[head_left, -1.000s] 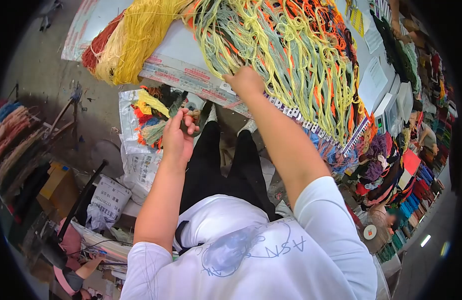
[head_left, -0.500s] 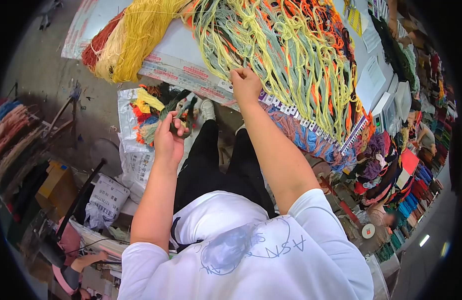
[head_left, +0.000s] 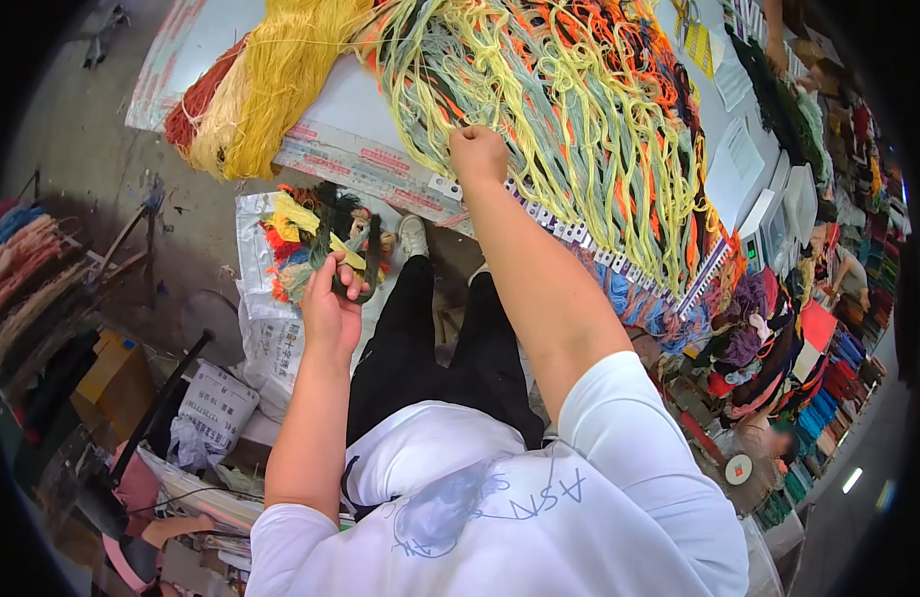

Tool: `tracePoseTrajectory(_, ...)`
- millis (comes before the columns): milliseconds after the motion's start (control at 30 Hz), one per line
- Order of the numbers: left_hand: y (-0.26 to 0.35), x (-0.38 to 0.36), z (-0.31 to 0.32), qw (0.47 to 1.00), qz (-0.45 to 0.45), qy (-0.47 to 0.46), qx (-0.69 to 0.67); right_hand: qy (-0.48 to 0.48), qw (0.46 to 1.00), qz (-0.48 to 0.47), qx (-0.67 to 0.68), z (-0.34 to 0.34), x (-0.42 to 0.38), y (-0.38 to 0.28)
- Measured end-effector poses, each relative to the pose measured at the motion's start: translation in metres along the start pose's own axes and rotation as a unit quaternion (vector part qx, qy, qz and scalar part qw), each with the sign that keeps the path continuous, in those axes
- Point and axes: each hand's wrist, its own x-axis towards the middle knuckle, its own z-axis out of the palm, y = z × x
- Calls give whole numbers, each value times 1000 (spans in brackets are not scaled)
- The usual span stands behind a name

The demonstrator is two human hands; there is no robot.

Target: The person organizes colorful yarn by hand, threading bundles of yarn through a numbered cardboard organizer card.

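Observation:
My left hand (head_left: 332,310) is raised with its fingers curled around a dark green yarn hank (head_left: 323,261), part of which hangs behind the fingers. Further up, my right hand (head_left: 479,156) is closed in a pinch at the near left edge of a spread of yellow-green, grey and orange yarn (head_left: 569,129). Its fingertips touch the strands, but what lies between them is hidden. A row of white punched cards (head_left: 549,221) runs along the yarn's near edge, passing under my right wrist. Small multicoloured yarn bundles (head_left: 293,234) lie beyond my left hand on a plastic bag (head_left: 266,338).
Yellow, cream and rust hanks (head_left: 296,80) drape over the edge of the white table (head_left: 355,104). A white device (head_left: 773,224) and paper sheets (head_left: 735,164) are at the right. A cardboard box (head_left: 121,383) stands at left. Another person's arm (head_left: 176,529) shows at lower left.
My right hand has shifted up and slightly left, off the punched cards and further over the yarn. My left hand has dropped a little, still closed on the dark green yarn. The view has tilted slightly.

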Motion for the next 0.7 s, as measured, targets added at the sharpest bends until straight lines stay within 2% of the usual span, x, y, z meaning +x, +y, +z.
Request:
tracePoseTrajectory(67, 1, -1, -2, 1000, 1, -1, -2, 7, 992, -40, 122, -7, -10, -3)
tracePoseTrajectory(167, 3, -1, -2, 1000, 7, 6, -17, 17, 963, -190, 193, 1, -34, -4)
tracePoseTrajectory(233, 7, -3, -1, 999, 23, 7, -26, -70, 938, -296, 166, 1, -84, -5)
tracePoseTrajectory(267, 10, -5, 0, 999, 40, 9, -34, -175, 938, -287, 87, 1, -108, -1)
tracePoseTrajectory(333, 18, -12, 5, 996, 79, 0, -34, -220, 886, -408, -16, 33, -138, 44)
tracePoseTrajectory(367, 24, -17, 8, 993, 110, -16, -25, -273, 861, -425, -54, 34, -149, 61)
tracePoseTrajectory(433, 36, -33, 25, 990, 141, -20, -7, -362, 826, -378, -210, 32, -175, 86)
tracePoseTrajectory(500, 45, -46, 38, 986, 148, -76, -4, -436, 705, -482, -283, 21, -186, 115)
tracePoseTrajectory(567, 52, -54, 50, 983, 155, -97, -3, -466, 714, -426, -304, 10, -190, 138)
tracePoseTrajectory(633, 57, -60, 60, 977, 164, -139, -8, -425, 732, -456, -276, -10, -182, 162)
tracePoseTrajectory(700, 57, -61, 68, 978, 152, -142, 15, -296, 815, -405, -289, -39, -177, 167)
